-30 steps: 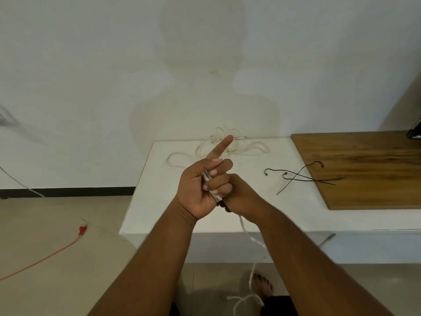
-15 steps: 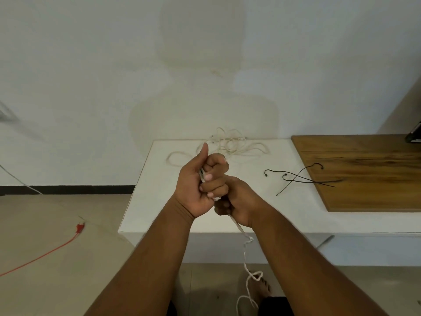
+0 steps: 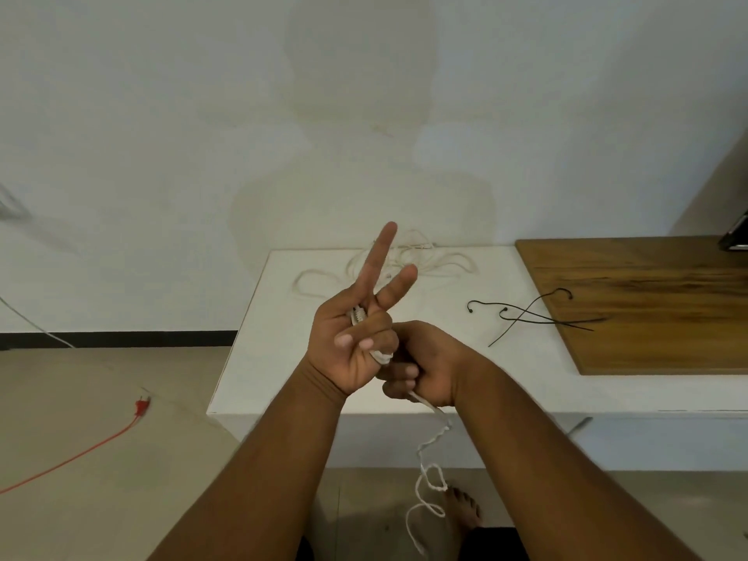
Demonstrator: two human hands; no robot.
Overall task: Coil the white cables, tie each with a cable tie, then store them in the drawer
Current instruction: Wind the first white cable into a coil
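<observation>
The left hand (image 3: 356,342) is pointing two fingers (image 3: 378,257) up while its thumb and curled fingers are clamping the wound end of the white cable (image 3: 383,357). Touching it on the right, the right hand (image 3: 425,368) is gripping the same cable, whose slack is hanging down to the floor (image 3: 81,459), so the next turn probably runs upward. Black cable ties (image 3: 526,317) are lying farther right.
</observation>
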